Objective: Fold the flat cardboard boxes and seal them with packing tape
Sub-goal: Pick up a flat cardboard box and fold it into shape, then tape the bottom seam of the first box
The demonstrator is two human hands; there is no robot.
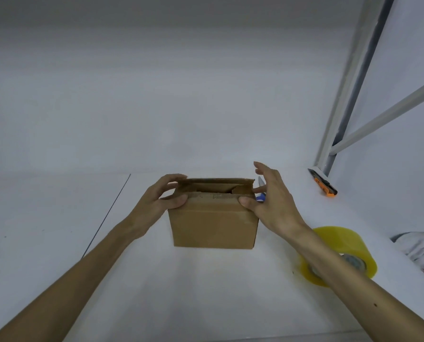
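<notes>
A small brown cardboard box point(213, 225) stands upright on the white table point(58, 218), its top flaps partly folded in with a dark gap between them. My left hand point(156, 201) grips the box's top left corner, thumb on the near flap and fingers curled over the far edge. My right hand point(270, 201) is at the top right corner, its thumb pressing the near flap, its fingers spread and lifted off the box. A roll of yellowish clear packing tape point(341, 245) lies to the right, partly hidden under my right forearm.
Scissors with a blue handle point(261, 191) lie just behind the box, mostly hidden by my right hand. An orange and black utility knife point(323, 181) lies at the back right by a grey metal frame post point(349, 95). Crumpled cloth point(420, 248) shows beyond the table's right edge.
</notes>
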